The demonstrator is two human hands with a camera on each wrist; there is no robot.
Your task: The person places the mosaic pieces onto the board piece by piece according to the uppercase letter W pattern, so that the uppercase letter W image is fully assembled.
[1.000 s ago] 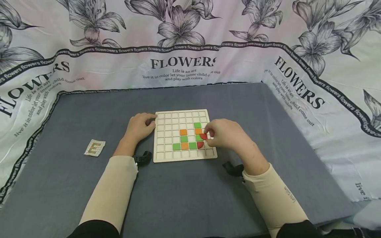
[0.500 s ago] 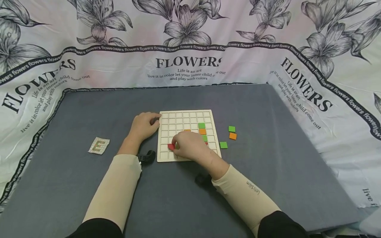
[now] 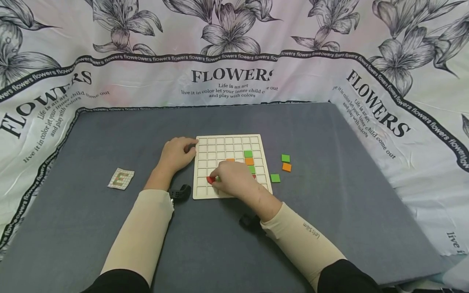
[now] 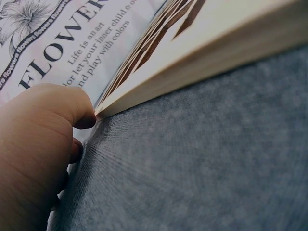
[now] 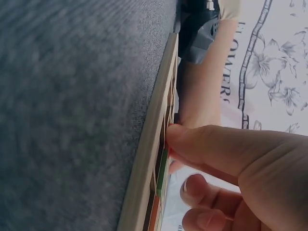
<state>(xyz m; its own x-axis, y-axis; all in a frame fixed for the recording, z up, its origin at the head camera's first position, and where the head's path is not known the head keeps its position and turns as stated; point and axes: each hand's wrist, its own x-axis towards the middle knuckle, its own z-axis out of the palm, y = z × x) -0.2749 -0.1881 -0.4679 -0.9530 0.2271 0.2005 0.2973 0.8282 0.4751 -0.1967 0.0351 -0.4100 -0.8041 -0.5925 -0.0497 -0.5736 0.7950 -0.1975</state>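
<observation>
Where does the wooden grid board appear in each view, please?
Head: the board lies near the centre, partly hidden by the right hand.
Left wrist: the board widens from left of centre to the upper right.
Right wrist: the board slants from upper centre to the bottom edge.
Shared landmark: the cloth lettered FLOWERS.

Plain grey, fabric-textured tabletop (image 3: 205,244) spread around left hand (image 3: 176,154) and right hand (image 3: 234,179). Wrinkled white backdrop sheet (image 3: 146,85) well beyond both hands, bearing black line-drawn flowers (image 3: 231,30), black border strip (image 3: 165,58) with white lettering. Large black "FLOWERS" print (image 3: 231,76) ahead of right hand; second, slanted "FLOWERS" print (image 3: 45,99) well left of left hand.
</observation>
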